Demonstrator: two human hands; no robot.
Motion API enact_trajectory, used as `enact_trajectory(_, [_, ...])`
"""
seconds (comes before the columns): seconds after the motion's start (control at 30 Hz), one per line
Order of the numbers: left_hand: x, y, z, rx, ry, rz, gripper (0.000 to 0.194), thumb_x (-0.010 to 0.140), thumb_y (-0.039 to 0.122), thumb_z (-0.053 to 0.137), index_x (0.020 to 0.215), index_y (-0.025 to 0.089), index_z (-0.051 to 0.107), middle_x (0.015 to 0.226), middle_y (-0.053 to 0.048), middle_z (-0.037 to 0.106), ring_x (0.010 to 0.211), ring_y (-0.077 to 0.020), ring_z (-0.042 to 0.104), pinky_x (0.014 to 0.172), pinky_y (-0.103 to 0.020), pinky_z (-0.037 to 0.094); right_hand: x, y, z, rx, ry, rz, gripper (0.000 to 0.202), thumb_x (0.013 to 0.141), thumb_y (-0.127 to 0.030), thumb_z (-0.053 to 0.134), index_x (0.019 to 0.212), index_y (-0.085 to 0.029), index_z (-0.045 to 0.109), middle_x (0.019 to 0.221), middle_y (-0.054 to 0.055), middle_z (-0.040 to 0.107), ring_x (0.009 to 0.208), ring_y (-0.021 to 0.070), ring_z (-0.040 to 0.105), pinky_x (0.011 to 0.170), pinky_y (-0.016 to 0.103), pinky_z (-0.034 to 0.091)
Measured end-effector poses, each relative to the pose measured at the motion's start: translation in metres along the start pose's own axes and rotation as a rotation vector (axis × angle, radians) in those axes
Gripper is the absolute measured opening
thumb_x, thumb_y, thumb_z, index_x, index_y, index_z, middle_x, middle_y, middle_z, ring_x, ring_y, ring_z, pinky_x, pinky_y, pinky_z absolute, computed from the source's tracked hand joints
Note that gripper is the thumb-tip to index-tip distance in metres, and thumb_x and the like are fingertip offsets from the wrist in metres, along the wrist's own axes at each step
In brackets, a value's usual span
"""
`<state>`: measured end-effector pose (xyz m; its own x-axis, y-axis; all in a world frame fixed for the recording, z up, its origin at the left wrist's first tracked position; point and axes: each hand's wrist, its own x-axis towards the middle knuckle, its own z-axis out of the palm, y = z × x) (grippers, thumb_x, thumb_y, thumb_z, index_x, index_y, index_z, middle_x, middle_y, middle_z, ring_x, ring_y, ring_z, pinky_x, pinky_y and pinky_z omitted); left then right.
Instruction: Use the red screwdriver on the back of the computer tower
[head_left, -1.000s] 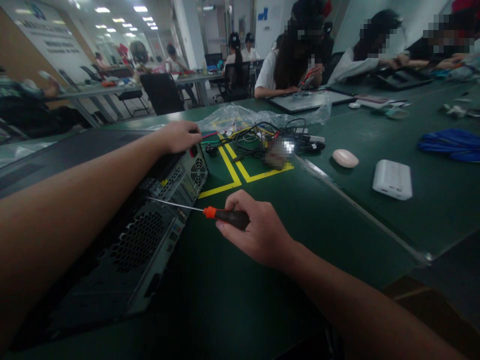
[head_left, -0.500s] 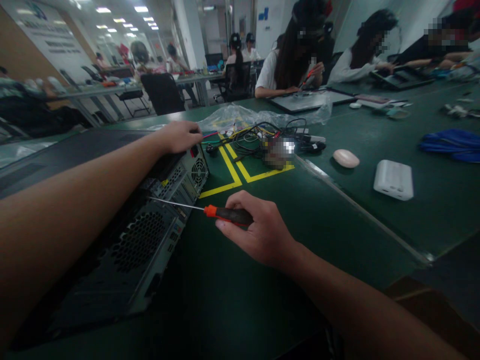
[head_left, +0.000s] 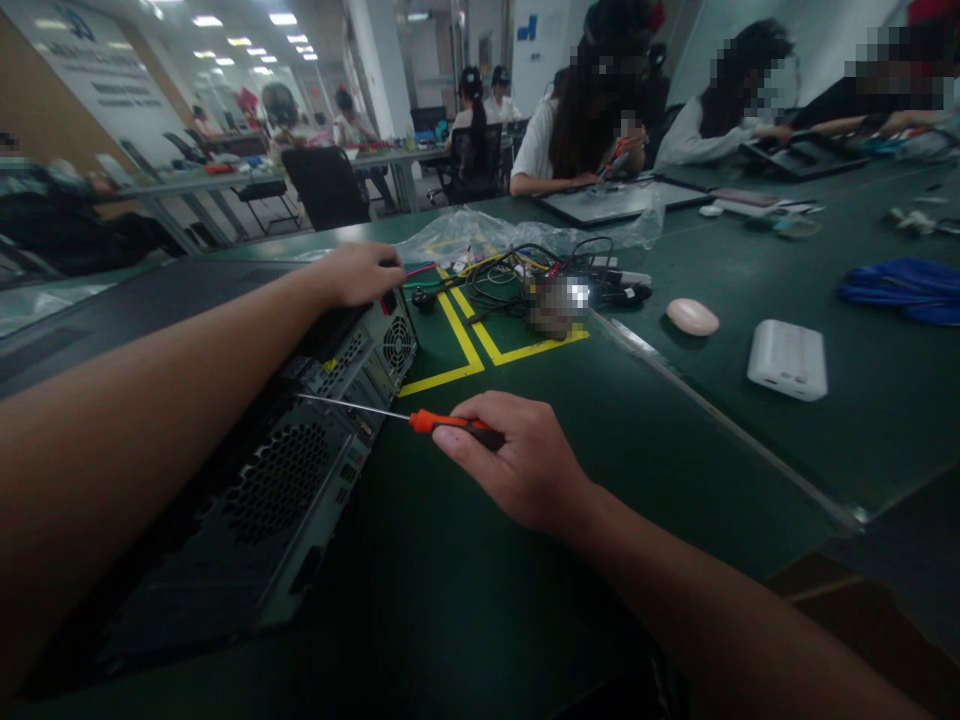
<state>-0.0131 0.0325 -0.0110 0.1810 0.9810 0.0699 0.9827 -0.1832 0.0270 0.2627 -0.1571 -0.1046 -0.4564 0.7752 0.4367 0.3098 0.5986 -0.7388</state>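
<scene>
A dark desktop computer case [head_left: 300, 560] lies on the green table at the left, its back panel with fan grilles facing right. My left hand [head_left: 361, 274] rests on the case's top at the back edge, fingers curled against it; the forearm crosses over the case. In my right hand [head_left: 525, 455] is a screwdriver [head_left: 424, 421] with an orange and black handle, held between thumb and fingers. Its long metal shaft points left, and the tip meets the back panel near the expansion slots. Whether a screw sits under the tip is too small to tell.
Beyond the case lie tangled cables [head_left: 495, 280] and clear plastic wrap [head_left: 525, 232]. Toward the right are a pale oval object [head_left: 692, 317], a white box-shaped device [head_left: 787, 360] and a blue cable bundle [head_left: 904, 288]. Co-workers sit along the far side of the table [head_left: 720, 540].
The screwdriver handle has turned slightly in my right hand, showing more orange, and my thumb has rolled up over it. The tip, my left hand and the case stay put.
</scene>
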Motion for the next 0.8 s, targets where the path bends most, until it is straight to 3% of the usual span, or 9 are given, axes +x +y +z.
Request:
enact_trajectory(0.17, [-0.0004,0.0012,-0.0005,-0.017,-0.019,-0.018,0.071,0.09,0.054,0.048,0.142,0.019,0.083,0.132,-0.016,0.084,0.125,-0.0412,0.073,0.111,-0.051,0.055,-0.0026,0.0007,0.0025,0.033,-0.02,0.042,0.027,0.102,-0.048,0.077,0.11,-0.024,0.07,0.08,-0.005,0.064,0.066,0.0136,0.052,0.07,0.031,0.037])
enact_trajectory(0.27, [-0.0014,0.0023,-0.0017,-0.017,-0.029,-0.018,0.072,0.091,0.055,0.047,0.142,0.019,0.083,0.133,-0.017,0.083,0.124,-0.0389,0.074,0.11,-0.048,0.056,-0.0031,0.0013,0.0035,0.013,-0.015,0.023,0.023,0.095,-0.039,0.077,0.107,-0.026,0.062,0.08,-0.006,0.062,0.065,0.0135,0.05,0.069,0.031,0.037])
enact_trajectory(0.43, [-0.0033,0.004,-0.0031,-0.009,-0.035,-0.021,0.072,0.092,0.054,0.047,0.143,0.019,0.082,0.136,-0.017,0.082,0.124,-0.0393,0.074,0.111,-0.048,0.055,-0.002,0.0015,0.0033,0.018,-0.01,-0.028,0.013,0.097,-0.032,0.069,0.1,-0.027,0.058,0.085,-0.004,0.065,0.067,0.0138,0.052,0.069,0.033,0.038])
enact_trajectory(0.8, [-0.004,0.0066,-0.0046,0.013,-0.04,-0.025,0.073,0.092,0.057,0.045,0.143,0.019,0.082,0.141,-0.016,0.081,0.125,-0.0365,0.074,0.111,-0.042,0.055,-0.0025,0.0017,0.0025,0.036,0.043,-0.062,0.01,0.101,-0.031,0.073,0.101,-0.025,0.064,0.086,-0.004,0.068,0.069,0.0135,0.055,0.071,0.033,0.041])
